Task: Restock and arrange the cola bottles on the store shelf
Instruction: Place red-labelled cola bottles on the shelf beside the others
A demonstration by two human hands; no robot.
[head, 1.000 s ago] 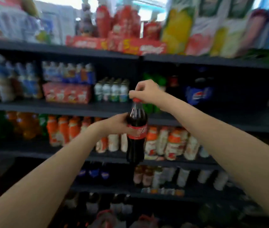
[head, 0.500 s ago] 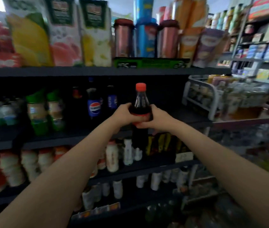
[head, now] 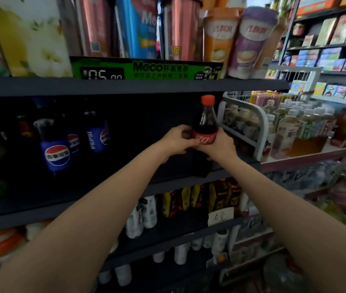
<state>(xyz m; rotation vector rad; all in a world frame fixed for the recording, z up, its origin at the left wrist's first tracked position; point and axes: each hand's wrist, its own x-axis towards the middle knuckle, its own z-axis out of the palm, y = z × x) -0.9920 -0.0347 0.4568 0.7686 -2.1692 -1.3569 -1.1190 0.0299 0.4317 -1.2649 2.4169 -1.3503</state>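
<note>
Cola bottle (head: 206,125): I see it upright with its red cap on top, at the right end of the dark shelf (head: 125,193), just left of the white wire rack (head: 260,127).
Left hand (head: 176,141): its fingers curl round the bottle's left side at the red label.
Right hand (head: 220,144): its fingers wrap the label from the right, so the bottle sits clasped between both hands.
Bottle base: it looks to be down on the shelf board, though the dark there stops me being sure.
Pepsi bottles (head: 58,153): they stand well to the left on the same shelf, apart from the cola.
Tea bottles (head: 290,132): they fill the wire rack to the right.
</note>
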